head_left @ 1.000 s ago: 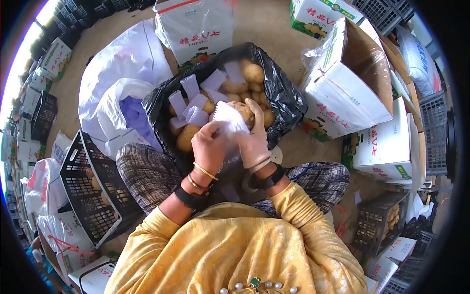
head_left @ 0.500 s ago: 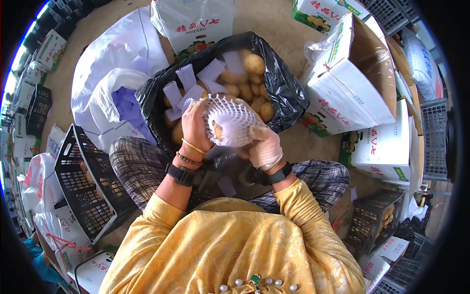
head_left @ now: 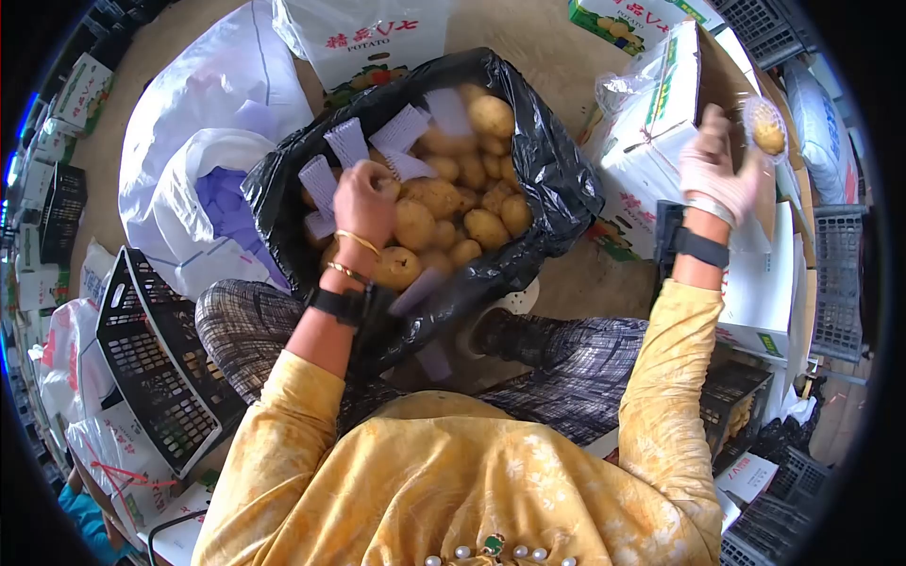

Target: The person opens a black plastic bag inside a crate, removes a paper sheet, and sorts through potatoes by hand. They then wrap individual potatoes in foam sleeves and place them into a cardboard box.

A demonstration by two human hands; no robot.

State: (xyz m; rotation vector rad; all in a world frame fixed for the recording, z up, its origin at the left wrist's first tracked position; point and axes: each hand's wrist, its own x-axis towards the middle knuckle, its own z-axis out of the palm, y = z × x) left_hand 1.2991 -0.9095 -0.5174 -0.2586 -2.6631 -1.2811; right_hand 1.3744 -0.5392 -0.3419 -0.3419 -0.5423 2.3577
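Note:
My left hand (head_left: 363,203) is over the black plastic bag (head_left: 557,165), its fingers curled among white foam net sleeves (head_left: 347,143); what they grip, if anything, is hidden. Loose potatoes (head_left: 434,200) fill the bag around and under the sleeves. Off to the right, my right hand (head_left: 719,170), in a pale glove, has its fingers spread beside an open carton (head_left: 651,132). Just past those fingers, a potato in a foam net (head_left: 768,137) appears apart from the hand, in front of the carton's side.
A white sack (head_left: 203,85) with purple foam pieces (head_left: 226,203) sits left of the bag. A black crate (head_left: 156,368) leans at the left. A printed potato carton (head_left: 382,42) stands behind the bag, and grey crates (head_left: 838,274) line the right side.
My right hand has swung right from the bag to the open carton and let go of the netted potato. My left hand has left that potato and lowered to the foam sleeves.

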